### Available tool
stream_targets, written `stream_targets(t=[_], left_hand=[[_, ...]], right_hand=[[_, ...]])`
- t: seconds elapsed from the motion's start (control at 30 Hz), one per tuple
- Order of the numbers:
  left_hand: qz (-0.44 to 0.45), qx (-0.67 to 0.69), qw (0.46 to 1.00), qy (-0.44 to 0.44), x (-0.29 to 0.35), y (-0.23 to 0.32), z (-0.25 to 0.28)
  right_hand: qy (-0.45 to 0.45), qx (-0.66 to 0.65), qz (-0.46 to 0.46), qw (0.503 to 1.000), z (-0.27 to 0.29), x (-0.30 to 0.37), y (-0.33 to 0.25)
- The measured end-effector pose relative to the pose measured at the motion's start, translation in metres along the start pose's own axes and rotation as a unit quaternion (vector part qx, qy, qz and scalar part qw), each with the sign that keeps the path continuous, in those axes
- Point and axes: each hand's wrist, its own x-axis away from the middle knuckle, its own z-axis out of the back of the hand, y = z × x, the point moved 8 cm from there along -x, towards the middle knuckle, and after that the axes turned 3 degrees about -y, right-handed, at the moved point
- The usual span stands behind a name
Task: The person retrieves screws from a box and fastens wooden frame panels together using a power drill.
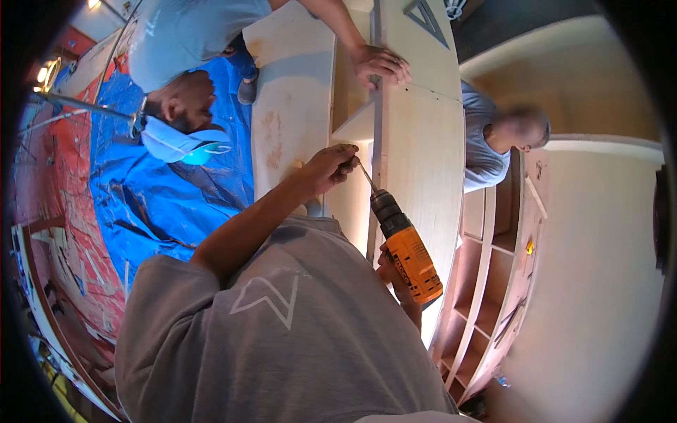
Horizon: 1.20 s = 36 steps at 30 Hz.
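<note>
My right hand (396, 276) is wrapped round the grip of an orange and black cordless drill (412, 262), whose body hides part of the fingers. From the black chuck a long thin bit (366, 175) points up and left. Its tip reaches the fingertips of my left hand (330, 169), which are pinched together. Whatever small thing they hold there is too small to make out. Both hands are beside the edge of a pale wooden panel (423, 151), over an open wooden frame with cross pieces.
Across the frame, a co-worker in a blue cap (176, 141) leans in, one hand (381, 65) resting on the panel's edge. A metal triangle square (426, 21) lies on the panel. Another person (486, 141) is behind it, near wooden shelving (486, 282). Blue tarp (169, 211) covers the floor at left.
</note>
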Motion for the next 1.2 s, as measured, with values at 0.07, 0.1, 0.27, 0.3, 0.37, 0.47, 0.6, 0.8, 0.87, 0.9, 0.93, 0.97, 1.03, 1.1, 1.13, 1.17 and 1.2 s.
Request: stream_targets(t=[0.07,0.1,0.27,0.3,0.37,0.47,0.6,0.8,0.87,0.9,0.93,0.97,1.03,1.1,1.13,1.17,1.2], left_hand=[[-0.004,0.017,1.0,0.0,0.0,-0.004,0.001],[-0.011,0.024,1.0,-0.015,0.0,-0.005,-0.001],[-0.04,0.083,0.996,-0.018,-0.003,-0.013,-0.001],[-0.049,0.105,0.993,0.002,-0.004,-0.011,0.002],[-0.059,0.132,0.989,0.023,-0.004,-0.011,0.005],[-0.071,0.171,0.982,0.028,-0.003,-0.009,0.006],[-0.077,0.207,0.975,0.005,-0.002,-0.007,-0.002],[-0.075,0.224,0.971,0.038,-0.011,-0.011,0.001],[-0.079,0.227,0.969,0.055,-0.014,-0.014,0.006],[-0.072,0.228,0.97,0.052,-0.013,-0.016,0.003],[-0.065,0.229,0.97,0.049,-0.012,-0.017,0.0],[-0.065,0.23,0.97,0.048,-0.011,-0.019,-0.003],[-0.076,0.228,0.969,0.047,-0.01,-0.019,-0.005],[-0.087,0.244,0.965,0.049,-0.013,-0.018,0.0],[-0.097,0.26,0.96,0.05,-0.015,-0.016,0.003],[-0.096,0.259,0.96,0.05,-0.017,-0.017,0.005],[-0.098,0.26,0.959,0.051,-0.018,-0.017,0.005]], right_hand=[[-0.007,0.045,0.012,0.999,-0.001,0.002,0.003],[-0.012,0.051,0.011,0.999,-0.001,0.002,0.005],[-0.046,0.02,-0.01,0.999,-0.008,0.002,0.006],[-0.046,0.027,-0.011,0.999,-0.009,0.001,0.005],[-0.044,0.035,-0.014,0.998,-0.01,0.0,0.004],[-0.041,0.044,-0.016,0.998,-0.011,-0.003,0.003],[-0.04,0.052,-0.017,0.998,-0.012,-0.005,0.002],[-0.04,0.059,-0.014,0.997,-0.011,-0.008,0.001],[-0.042,0.061,-0.011,0.997,-0.011,-0.009,0.0],[-0.042,0.06,-0.01,0.997,-0.01,-0.01,0.001],[-0.042,0.062,-0.008,0.997,-0.011,-0.011,0.001],[-0.042,0.063,-0.008,0.997,-0.011,-0.011,0.0],[-0.043,0.065,-0.005,0.997,-0.012,-0.013,-0.001],[-0.041,0.064,-0.004,0.997,-0.012,-0.015,-0.002],[-0.039,0.064,-0.002,0.997,-0.012,-0.016,-0.002],[-0.038,0.065,-0.002,0.997,-0.013,-0.016,-0.003],[-0.037,0.065,-0.001,0.997,-0.013,-0.017,-0.003]])
